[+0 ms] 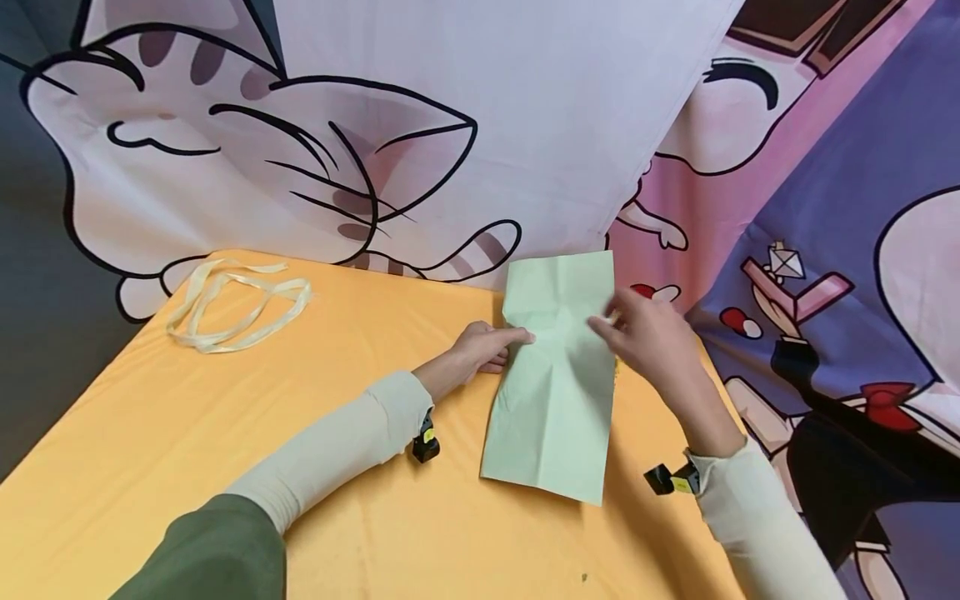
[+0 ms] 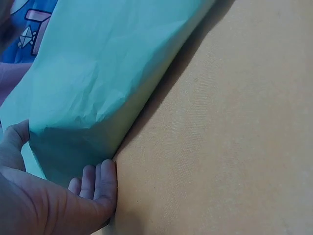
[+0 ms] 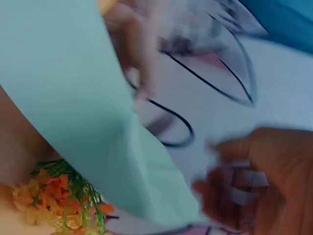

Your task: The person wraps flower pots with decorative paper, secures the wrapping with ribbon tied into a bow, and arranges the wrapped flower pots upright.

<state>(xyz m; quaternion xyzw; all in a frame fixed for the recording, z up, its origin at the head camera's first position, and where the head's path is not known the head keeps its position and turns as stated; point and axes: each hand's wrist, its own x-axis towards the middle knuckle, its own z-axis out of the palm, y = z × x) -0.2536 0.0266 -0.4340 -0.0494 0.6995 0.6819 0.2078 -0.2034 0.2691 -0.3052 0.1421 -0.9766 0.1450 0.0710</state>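
A creased sheet of light green wrapping paper (image 1: 555,425) stands tilted over the yellow-covered table. My left hand (image 1: 480,348) pinches its left edge, thumb on the front and the other fingers behind. In the left wrist view the paper (image 2: 98,73) bends between that thumb and the fingers. Close by the paper's right edge is my right hand (image 1: 656,342), its fingers loosely curled. The right wrist view has this hand (image 3: 269,181) blurred and apart from the paper, holding nothing. Orange flowers with green stems (image 3: 54,196) show behind the sheet there.
A looped cream ribbon (image 1: 202,340) lies at the table's far left. Behind the table (image 1: 360,517) hangs a cloth printed with a cartoon cat (image 1: 420,142). Another printed cloth (image 1: 825,192) borders the right side.
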